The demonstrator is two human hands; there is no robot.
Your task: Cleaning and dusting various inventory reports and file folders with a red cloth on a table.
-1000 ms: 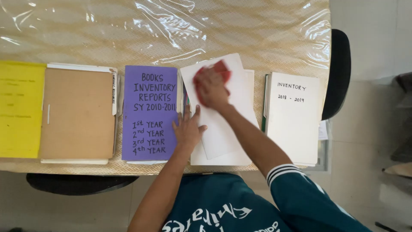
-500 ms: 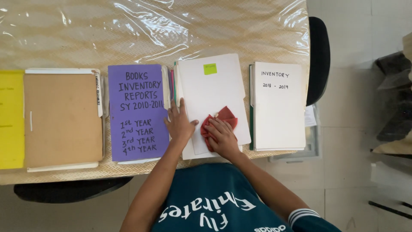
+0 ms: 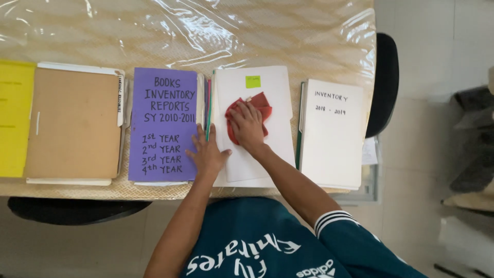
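Five folders and booklets lie side by side along the near edge of a table [image 3: 288, 36] whose woven top is sealed under clear plastic sheeting, a covering that probably keeps the surface wipeable and lets the covers slide without snagging. From the left they are a yellow folder [image 3: 15, 118] cut off by the frame, a brown folder [image 3: 72, 123] with a tab on its right edge, a purple booklet [image 3: 163, 123] with handwritten lettering, a white folder [image 3: 257, 128] directly in front of the person, and a second white booklet [image 3: 332, 134] at the right, its green spine just beside the white folder. Laid flat in one row with covers up, each can be reached without lifting another. A dark chair back [image 3: 386, 82] shows beyond the right end of the table. The left hand [image 3: 207, 153] lies flat with fingers spread, straddling the seam between the purple booklet and the white folder; it looks placed to pin the folder down so it does not shift. The right hand [image 3: 247, 125] presses palm-down on a red cloth [image 3: 260, 103], fingers together over the bunched fabric, the cloth touching the upper middle of the white folder's cover, as one holds a rag for wiping. A small green sticky note [image 3: 252, 81] sits near the folder's top edge, just above the cloth and apart from it.
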